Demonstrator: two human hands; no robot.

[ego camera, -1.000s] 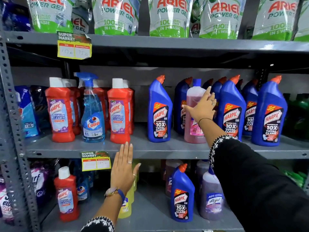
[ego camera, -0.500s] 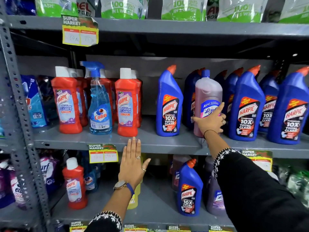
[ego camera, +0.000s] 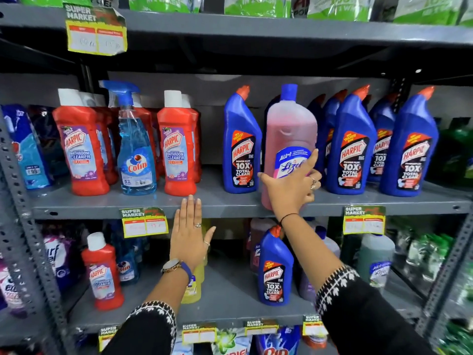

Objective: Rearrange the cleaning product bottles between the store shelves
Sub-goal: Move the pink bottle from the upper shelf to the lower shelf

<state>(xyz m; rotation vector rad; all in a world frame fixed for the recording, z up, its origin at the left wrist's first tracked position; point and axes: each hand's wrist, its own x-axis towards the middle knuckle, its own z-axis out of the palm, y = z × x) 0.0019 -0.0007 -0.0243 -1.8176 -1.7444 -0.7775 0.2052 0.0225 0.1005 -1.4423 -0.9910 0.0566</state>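
- The lower body of the pink translucent plastic Lizol bottle (ego camera: 290,129) is covered by the right hand (ego camera: 291,187), so its base cannot be seen.
- The green-and-white detergent pouches (ego camera: 256,5) on the top shelf are cut off by the upper edge.
- Writing on the yellow paper price tag (ego camera: 96,34) is too blurred to read.
- The yellow plastic bottle (ego camera: 195,285) is mostly hidden behind the left hand (ego camera: 189,237).

Bare shelf (ego camera: 212,201) gapes between red Harpic bottle (ego camera: 179,152) and blue Harpic bottle (ego camera: 240,147).
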